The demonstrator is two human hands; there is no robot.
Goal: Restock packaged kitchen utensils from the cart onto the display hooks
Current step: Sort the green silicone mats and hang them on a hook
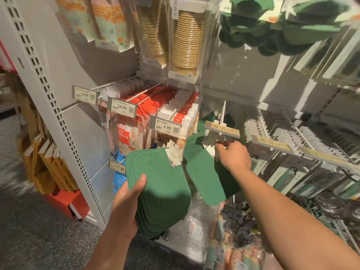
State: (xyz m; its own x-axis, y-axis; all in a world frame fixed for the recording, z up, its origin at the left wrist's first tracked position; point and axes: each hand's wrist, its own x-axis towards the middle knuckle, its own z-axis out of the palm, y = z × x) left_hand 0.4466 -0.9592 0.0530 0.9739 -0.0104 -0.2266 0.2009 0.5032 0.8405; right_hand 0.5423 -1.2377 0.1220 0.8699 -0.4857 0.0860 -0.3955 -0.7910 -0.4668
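Now the right hand (234,155) pinches one green mat's (206,178) tag up at the hook (221,121) tip, mat hanging below; the left hand (126,201) grips the stack (161,191).

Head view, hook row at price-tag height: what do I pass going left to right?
8.99 price tag → 16.90 price tag → 4.99 price tag → flipped-up tag holder above the right hand → grey packaged utensils.

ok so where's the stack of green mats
In the head view, the stack of square green silicone mats sits lower centre, held by the left hand, below the 4.99 price tag.
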